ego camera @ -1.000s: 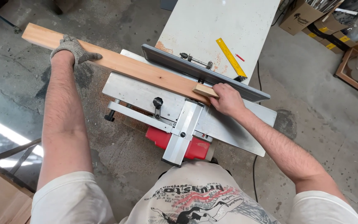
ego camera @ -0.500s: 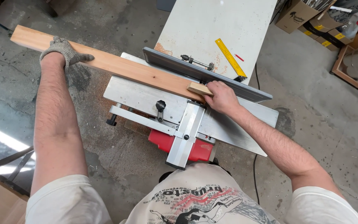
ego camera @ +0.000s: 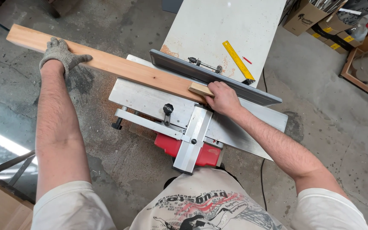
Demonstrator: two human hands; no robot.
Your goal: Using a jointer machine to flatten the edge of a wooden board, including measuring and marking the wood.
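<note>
A long pale wooden board (ego camera: 120,68) lies across the grey metal table of a jointer (ego camera: 150,100), against its dark upright fence (ego camera: 218,81). My left hand (ego camera: 60,53), in a grey knit glove, presses flat on the board's far left part, which overhangs the machine. My bare right hand (ego camera: 222,98) grips the board's right end on the table beside the fence. The machine has a red body (ego camera: 179,149) and a silver guard arm (ego camera: 194,138) below the board.
A white table (ego camera: 218,30) behind the jointer carries a yellow ruler (ego camera: 237,59) and a red pencil (ego camera: 247,60). Cardboard boxes (ego camera: 309,17) and a wooden crate (ego camera: 367,64) stand at the right. Sawdust lies on the concrete floor (ego camera: 103,123). A power cord (ego camera: 261,179) runs down.
Both hands have pushed the board leftward along the fence; its right end has travelled further onto the jointer table and more of it overhangs at the left.
</note>
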